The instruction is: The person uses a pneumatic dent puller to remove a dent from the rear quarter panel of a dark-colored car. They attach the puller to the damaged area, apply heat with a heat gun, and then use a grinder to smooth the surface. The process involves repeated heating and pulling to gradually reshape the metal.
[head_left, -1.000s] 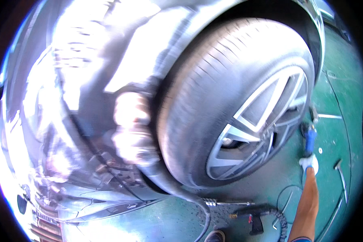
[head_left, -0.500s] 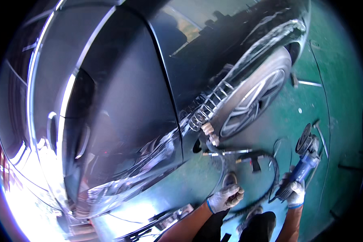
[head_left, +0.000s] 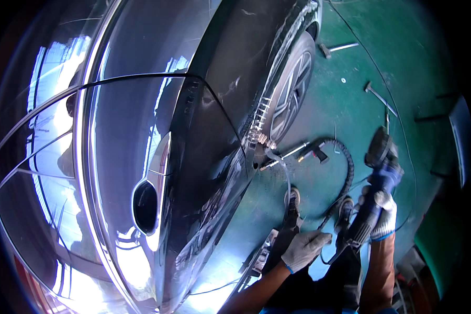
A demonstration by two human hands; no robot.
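My right hand [head_left: 386,212], in a white knit glove, is wrapped round the blue and black body of an angle grinder [head_left: 372,201]. Its dark disc [head_left: 378,147] points away from me, clear of the car. My left hand [head_left: 304,250], gloved too, is closed in front of my legs; whatever its fingers hold, if anything, is hidden. To the left stands a dark car [head_left: 209,152], its lower side scraped and creased. A row of metal rings [head_left: 260,114] lines the damaged panel beside the wheel [head_left: 290,86], with a copper-coloured clamp [head_left: 266,140] at its lower end.
A black hose [head_left: 349,162] curves over the green floor [head_left: 345,104] near my feet, close to a pistol-grip tool [head_left: 320,154]. Two hammers [head_left: 325,51] [head_left: 380,98] lie farther off. A thin cable [head_left: 374,63] runs along the right.
My view has shifted, so the car's door handle now shows and the wheel sits higher. Both gloved hands stay in front of me; the grinder remains in my right hand.
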